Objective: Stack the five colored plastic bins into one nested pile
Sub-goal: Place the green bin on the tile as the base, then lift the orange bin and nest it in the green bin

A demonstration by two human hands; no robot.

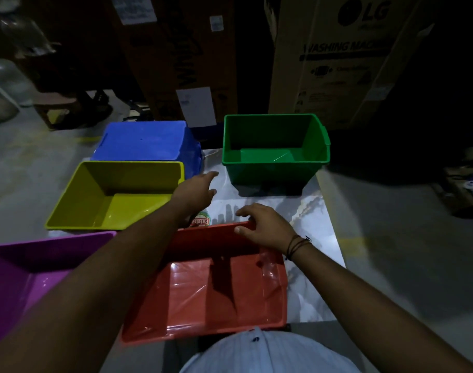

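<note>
Five plastic bins sit apart on a pale sheet on the floor. The red bin [216, 294] lies nearest me, upright. A purple bin [28, 275] is at the near left, a yellow bin [117, 200] behind it, and a blue bin [146, 141] upside down at the far left. The green bin [273, 149] stands upright at the far right. My left hand [197, 191] hovers open over the sheet between the yellow and green bins, holding nothing. My right hand [262, 227] rests on the far rim of the red bin, fingers curled over the edge.
The marbled sheet [313, 216] ends at its right edge on grey concrete floor. Tall cardboard boxes [337, 57] stand just behind the bins. A low stool [57, 109] and bagged goods sit at the far left. Dark clutter lies at the right.
</note>
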